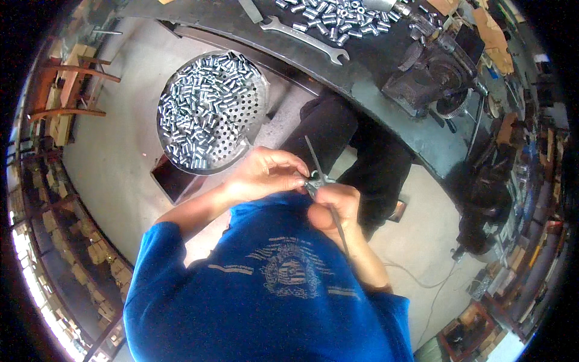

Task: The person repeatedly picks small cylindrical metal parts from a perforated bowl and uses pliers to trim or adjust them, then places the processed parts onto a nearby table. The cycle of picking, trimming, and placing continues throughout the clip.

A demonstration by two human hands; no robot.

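Observation:
My right hand (338,205) is closed around a grey metal tool (316,181) in front of my lap. A long, thin dark bar (312,151) runs past that hand, its tapered end up and its other end down along my forearm; whether bar and tool are one piece I cannot tell. Thumb and fingers of my left hand (268,174) pinch together against the tool's left side, and what they hold is mostly hidden. Left of my knees, a round perforated metal tray (248,104) bears many short shiny metal sleeves (202,99).
Across the front runs a dark workbench (241,30) with an open-ended wrench (307,41) and a heap of metal sleeves (344,17). A dark bench vise (431,72) stands at its right. Wooden stools (72,96) are at the left; a cable (416,280) crosses the floor at right.

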